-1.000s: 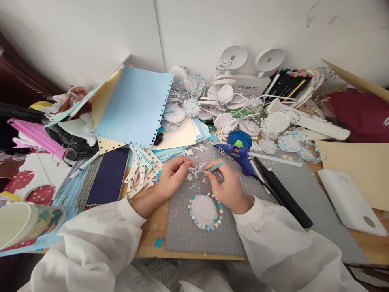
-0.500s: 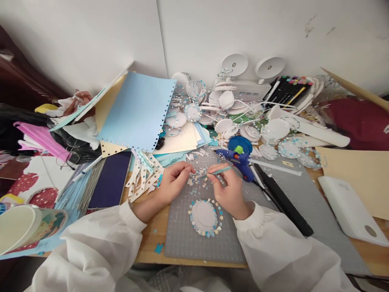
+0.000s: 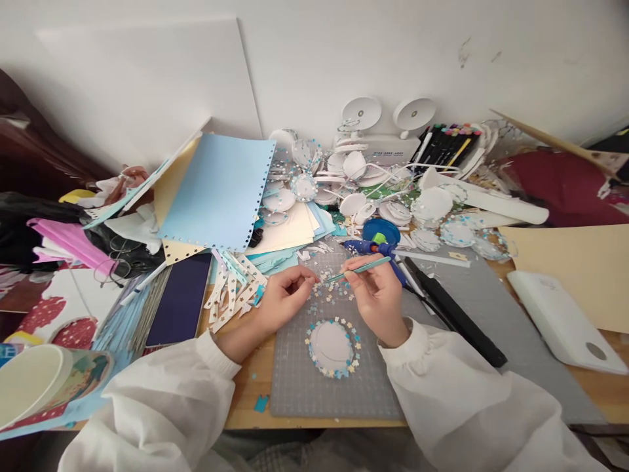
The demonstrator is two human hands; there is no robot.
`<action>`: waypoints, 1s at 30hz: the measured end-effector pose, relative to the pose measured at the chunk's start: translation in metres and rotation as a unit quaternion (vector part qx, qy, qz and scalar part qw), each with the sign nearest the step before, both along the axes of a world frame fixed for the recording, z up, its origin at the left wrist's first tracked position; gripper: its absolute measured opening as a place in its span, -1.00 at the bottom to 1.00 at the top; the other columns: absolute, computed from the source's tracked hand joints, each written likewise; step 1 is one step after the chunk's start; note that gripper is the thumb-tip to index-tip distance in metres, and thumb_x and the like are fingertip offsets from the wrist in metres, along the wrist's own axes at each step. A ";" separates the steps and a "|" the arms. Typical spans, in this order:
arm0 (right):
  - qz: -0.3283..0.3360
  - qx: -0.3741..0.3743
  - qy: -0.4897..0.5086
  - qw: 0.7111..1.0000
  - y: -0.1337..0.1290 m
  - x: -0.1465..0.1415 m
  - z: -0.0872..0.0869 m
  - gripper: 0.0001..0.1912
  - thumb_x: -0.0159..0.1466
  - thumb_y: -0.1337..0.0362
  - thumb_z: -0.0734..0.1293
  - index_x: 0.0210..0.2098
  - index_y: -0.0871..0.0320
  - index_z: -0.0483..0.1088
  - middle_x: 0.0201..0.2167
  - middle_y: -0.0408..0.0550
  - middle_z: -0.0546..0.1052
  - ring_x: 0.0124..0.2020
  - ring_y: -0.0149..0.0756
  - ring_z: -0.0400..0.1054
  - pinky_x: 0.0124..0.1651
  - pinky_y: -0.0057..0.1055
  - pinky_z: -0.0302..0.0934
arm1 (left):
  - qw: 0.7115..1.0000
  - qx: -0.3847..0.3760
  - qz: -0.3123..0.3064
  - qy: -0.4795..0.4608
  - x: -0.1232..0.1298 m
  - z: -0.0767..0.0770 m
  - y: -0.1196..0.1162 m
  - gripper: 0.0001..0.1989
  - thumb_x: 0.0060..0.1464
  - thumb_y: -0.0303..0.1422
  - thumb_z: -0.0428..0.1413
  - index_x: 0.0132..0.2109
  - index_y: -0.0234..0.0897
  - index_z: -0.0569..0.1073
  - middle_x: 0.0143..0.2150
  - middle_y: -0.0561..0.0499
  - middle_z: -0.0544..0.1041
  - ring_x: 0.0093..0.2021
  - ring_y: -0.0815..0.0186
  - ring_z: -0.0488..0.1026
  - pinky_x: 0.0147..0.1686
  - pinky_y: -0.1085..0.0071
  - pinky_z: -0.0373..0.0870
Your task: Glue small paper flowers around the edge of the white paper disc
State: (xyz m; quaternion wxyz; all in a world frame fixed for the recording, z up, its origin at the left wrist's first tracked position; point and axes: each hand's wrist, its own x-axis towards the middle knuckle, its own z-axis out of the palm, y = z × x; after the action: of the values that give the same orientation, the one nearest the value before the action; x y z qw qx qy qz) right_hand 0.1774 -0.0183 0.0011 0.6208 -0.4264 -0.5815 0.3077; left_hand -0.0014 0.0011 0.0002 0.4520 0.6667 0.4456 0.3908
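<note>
My right hand (image 3: 379, 298) grips slim teal tweezers (image 3: 367, 266), their tips pointing left over a scatter of small paper stars (image 3: 330, 300). Opposite, my left hand (image 3: 285, 298) is closed, with thumb and forefinger pinched near the tweezer tips; whatever sits between them is too small to make out. Closer to me on the grey cutting mat (image 3: 295, 387) lies a white paper disc (image 3: 330, 346), ringed by blue, cream and white stars. The ring rests flat, and neither hand touches it.
Behind the hands lie a blue glue gun (image 3: 361, 247) and a heap of white discs with star rings (image 3: 354, 203). Punched paper strips (image 3: 233, 285) and a phone (image 3: 179, 301) are to the left. A black bar-shaped tool (image 3: 457, 314) and a white power bank (image 3: 565, 321) lie right.
My right hand has lifted the tweezers a little away from my left fingertips, to the right. My left hand stays nearly in place, still pinched. The camera view has shifted slightly.
</note>
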 end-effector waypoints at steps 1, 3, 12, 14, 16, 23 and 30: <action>-0.001 -0.002 0.007 1.000 0.000 0.000 0.001 -0.95 0.27 0.31 0.33 -0.28 0.11 0.34 -0.28 -0.05 0.44 -0.25 -0.32 0.42 -0.25 -0.37 0.38 | 1.000 0.001 -0.008 0.003 0.000 -0.001 0.000 -0.77 0.14 -0.28 0.05 -0.29 -0.36 0.50 -0.58 0.12 0.27 -0.56 0.45 0.15 -0.55 0.51 0.07; 0.001 -0.002 0.021 1.000 0.000 0.001 0.002 -0.95 0.27 0.32 0.33 -0.28 0.11 0.33 -0.29 -0.06 0.44 -0.27 -0.33 0.43 -0.26 -0.38 0.38 | 1.000 0.000 -0.025 0.005 0.000 -0.003 0.000 -0.78 0.12 -0.29 0.08 -0.23 -0.36 0.51 -0.61 0.15 0.24 -0.59 0.47 0.12 -0.58 0.52 0.05; 0.017 0.008 0.016 1.000 0.000 0.002 0.003 -0.94 0.27 0.30 0.32 -0.28 0.11 0.32 -0.30 -0.06 0.45 -0.28 -0.34 0.43 -0.28 -0.40 0.38 | 0.999 0.008 -0.042 0.003 0.000 -0.003 -0.001 -0.78 0.13 -0.27 0.11 -0.19 -0.35 0.51 -0.61 0.17 0.23 -0.59 0.48 0.09 -0.58 0.54 0.04; 0.022 0.007 0.012 1.000 0.000 0.002 0.003 -0.93 0.27 0.28 0.33 -0.28 0.11 0.32 -0.29 -0.05 0.46 -0.26 -0.33 0.44 -0.27 -0.38 0.39 | 0.999 0.006 -0.039 -0.003 0.000 -0.003 -0.001 -0.77 0.15 -0.24 0.10 -0.21 -0.35 0.51 -0.60 0.16 0.23 -0.59 0.48 0.09 -0.58 0.53 0.03; 0.026 0.005 0.006 1.000 0.000 0.001 0.004 -0.91 0.27 0.26 0.33 -0.28 0.11 0.32 -0.30 -0.05 0.46 -0.25 -0.31 0.44 -0.27 -0.37 0.39 | 0.999 0.004 -0.037 -0.009 0.001 -0.002 -0.001 -0.75 0.16 -0.22 0.09 -0.25 -0.35 0.49 -0.60 0.15 0.23 -0.58 0.47 0.10 -0.58 0.52 0.02; 0.052 0.024 0.011 0.998 -0.002 0.000 0.003 -0.95 0.29 0.31 0.31 -0.26 0.09 0.32 -0.28 -0.04 0.44 -0.23 -0.30 0.43 -0.23 -0.34 0.38 | 0.999 0.016 -0.041 0.010 0.001 -0.001 0.000 -0.76 0.20 -0.24 0.03 -0.30 -0.34 0.42 -0.56 0.14 0.22 -0.56 0.46 0.11 -0.56 0.53 0.04; 0.051 0.038 0.000 0.998 -0.003 -0.001 0.001 -0.95 0.30 0.32 0.29 -0.24 0.08 0.30 -0.27 -0.03 0.43 -0.18 -0.26 0.42 -0.16 -0.26 0.38 | 1.000 0.012 -0.008 0.017 0.003 0.000 -0.002 -0.78 0.21 -0.25 0.01 -0.27 -0.32 0.39 -0.54 0.14 0.25 -0.54 0.45 0.14 -0.54 0.51 0.06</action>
State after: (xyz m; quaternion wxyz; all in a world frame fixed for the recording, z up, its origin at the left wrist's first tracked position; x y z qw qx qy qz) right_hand 0.1765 -0.0217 0.0021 0.6201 -0.3724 -0.6137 0.3165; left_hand 0.0017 -0.0010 0.0005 0.4395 0.6821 0.4429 0.3814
